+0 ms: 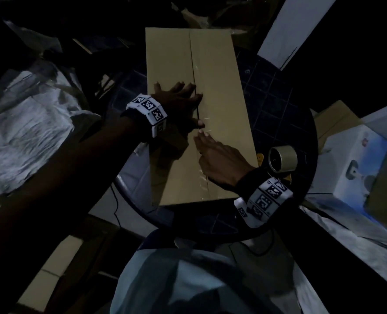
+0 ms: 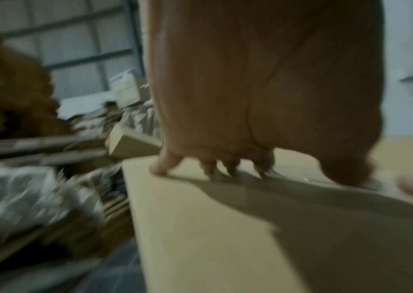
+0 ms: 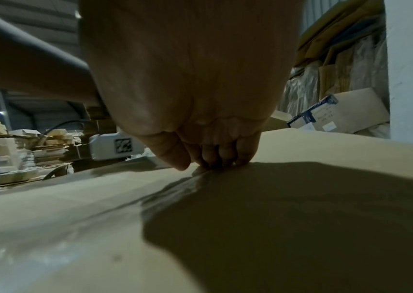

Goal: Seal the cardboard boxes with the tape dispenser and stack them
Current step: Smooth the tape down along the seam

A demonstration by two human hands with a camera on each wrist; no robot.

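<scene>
Cardboard box [image 1: 219, 91]: plain tan.
Tape roll [image 1: 282, 158], beside box: brownish-tan.
Wristbands [image 1: 147, 112]: white, black square-code markers.
Table [image 1: 276, 91], under box: dark blue grid.

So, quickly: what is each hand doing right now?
Left hand: open, fingers flat on the cardboard box.
Right hand: open, fingertips pressing the box's taped seam.

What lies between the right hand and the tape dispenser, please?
In the head view, only a strip of cardboard box top and its edge separate the right hand from the tape dispenser.

Dim throughout; left wrist view apparently motion-blurred.
</scene>
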